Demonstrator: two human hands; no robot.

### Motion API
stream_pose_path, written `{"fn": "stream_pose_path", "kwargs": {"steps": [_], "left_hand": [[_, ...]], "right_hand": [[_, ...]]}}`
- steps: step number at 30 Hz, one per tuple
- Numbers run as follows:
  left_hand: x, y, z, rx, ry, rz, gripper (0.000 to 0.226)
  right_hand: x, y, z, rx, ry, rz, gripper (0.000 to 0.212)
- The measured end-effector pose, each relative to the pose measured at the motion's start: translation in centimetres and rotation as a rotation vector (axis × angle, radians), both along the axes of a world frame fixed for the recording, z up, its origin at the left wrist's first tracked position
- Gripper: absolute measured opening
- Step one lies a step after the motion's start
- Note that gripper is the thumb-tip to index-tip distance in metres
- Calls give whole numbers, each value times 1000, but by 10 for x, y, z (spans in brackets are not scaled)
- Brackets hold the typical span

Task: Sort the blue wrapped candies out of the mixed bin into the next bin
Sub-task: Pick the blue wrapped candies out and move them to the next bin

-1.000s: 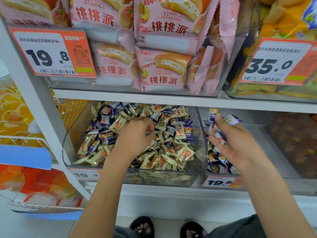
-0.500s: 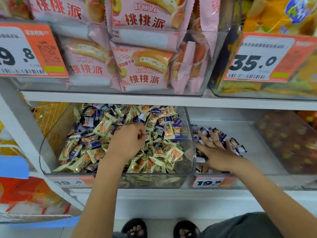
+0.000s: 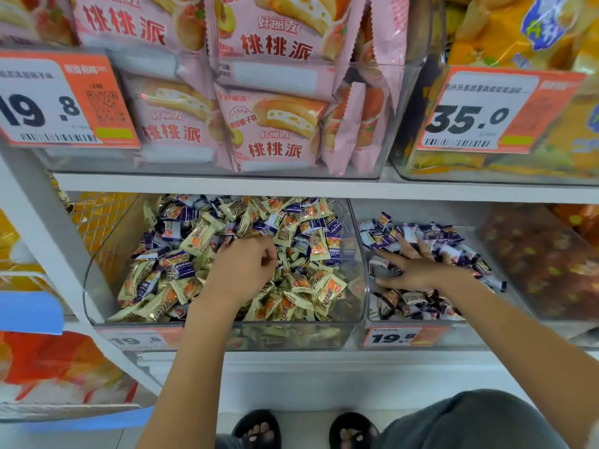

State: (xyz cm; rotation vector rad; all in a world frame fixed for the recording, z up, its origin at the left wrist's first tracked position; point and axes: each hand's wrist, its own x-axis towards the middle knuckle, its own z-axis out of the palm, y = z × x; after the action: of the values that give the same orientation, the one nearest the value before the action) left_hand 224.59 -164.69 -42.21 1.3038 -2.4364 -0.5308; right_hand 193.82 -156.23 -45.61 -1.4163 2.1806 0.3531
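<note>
In the head view, your left hand (image 3: 241, 270) sits in the middle of the frame, buried in the mixed bin (image 3: 97, 286), with its fingers curled down into the heap; whether they have hold of a wrapper you cannot tell, since the knuckles hide the fingertips. Blue candies (image 3: 176, 270) lie scattered through that bin among the cream-and-orange candies (image 3: 324, 286) (many blue ones sit toward the back and left). Your right hand (image 3: 418, 270) lies right of centre in the next bin (image 3: 364, 303), fingers spread flat on a pile of sorted blue candies (image 3: 453, 251), gripping nothing. A clear wall stands between the two bins, and your hands are on either side of it.

Above, across the top of the frame, pink pie packets (image 3: 275, 124) fill an upper bin, with a price tag (image 3: 58, 102) at upper left and another price tag (image 3: 486, 111) at upper right over yellow bags (image 3: 518, 27). A bin of dark sweets (image 3: 544, 264) sits at the right edge. Black sandals (image 3: 259, 429) show at the bottom.
</note>
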Motion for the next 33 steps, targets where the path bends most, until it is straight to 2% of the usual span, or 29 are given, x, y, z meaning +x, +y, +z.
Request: {"fn": "stream_pose_path", "kwargs": {"steps": [2,3,6,7,9,11,14,17,23,24,28,30,32,33], "left_hand": [[2,1,1,27,36,-4,5],[3,1,1,37,48,-1,5],[3,1,1,48,63,8,6],[2,1,2,47,61,9,7],[2,3,5,52,69,7,8],[5,2,6,45,104,25,11],[13,2,5,-10,177,85,21],[19,-1,4,-54,183,91,22],[28,-15,5,-69,178,95,20],[30,-16,5,-63,175,99,24],[33,-16,5,-44,134,105,45],[33,-14,6,-31,96,109,54],[33,-13,6,-44,45,110,57],[32,-14,6,-60,23,112,57]], "right_hand": [[0,0,10,-48,-63,-60,80],[7,2,15,-167,-104,-83,73],[48,17,36,-891,-126,-126,28],[67,22,47,-1099,-167,-134,24],[102,23,69,-1274,-255,-26,24],[128,9,78,-1245,-274,181,22],[154,-34,74,-1026,-259,376,23],[169,-73,65,-818,-182,413,37],[177,-95,52,-721,-17,391,74],[177,-96,51,-722,-26,391,71],[173,-97,45,-780,-203,357,30],[169,-94,45,-821,-249,323,16],[163,-91,46,-898,-255,245,8],[160,-90,47,-940,-243,198,12]]}}
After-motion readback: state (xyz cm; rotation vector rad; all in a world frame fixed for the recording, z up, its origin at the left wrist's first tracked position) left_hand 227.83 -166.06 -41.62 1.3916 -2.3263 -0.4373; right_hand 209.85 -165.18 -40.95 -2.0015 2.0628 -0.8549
